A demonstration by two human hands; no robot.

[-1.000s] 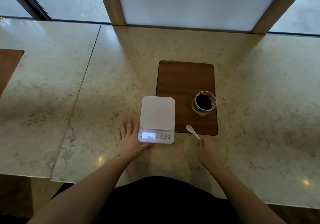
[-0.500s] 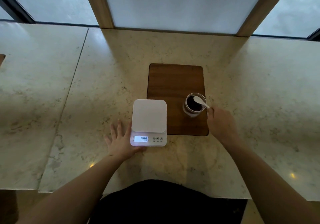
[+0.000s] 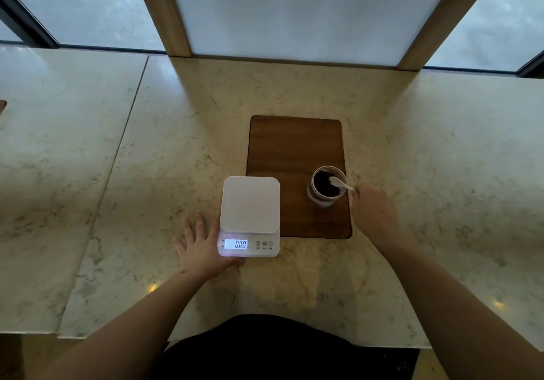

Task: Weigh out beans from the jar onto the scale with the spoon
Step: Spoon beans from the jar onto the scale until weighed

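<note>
Pale marble is stretching out under my arms, and the counter (image 3: 412, 144) is running up to the frosted window panes at the back. From the camera on my head, I am looking down at a dark wooden board (image 3: 294, 144) set into the stone. The jar (image 3: 326, 186) is standing upright near the board's right edge, open at the top, with dark beans (image 3: 322, 186) filling it.

My right hand (image 3: 372, 210) is closing on the handle of the white spoon (image 3: 338, 184), gripping it at the tip, while the bowl of the spoon is dipping over the rim into the jar. Whether the bowl is actually touching the beans or hanging just above them, I cannot quite tell from this angle.

The white scale (image 3: 249, 216) is sitting just left of the jar, its far right corner overlapping the board's edge, its platform bare and its lit display reading 0.00. My left hand (image 3: 203, 250) is lying flat on the counter with fingers spread wide, holding nothing, its thumb side pressing against the scale's near left corner.
</note>
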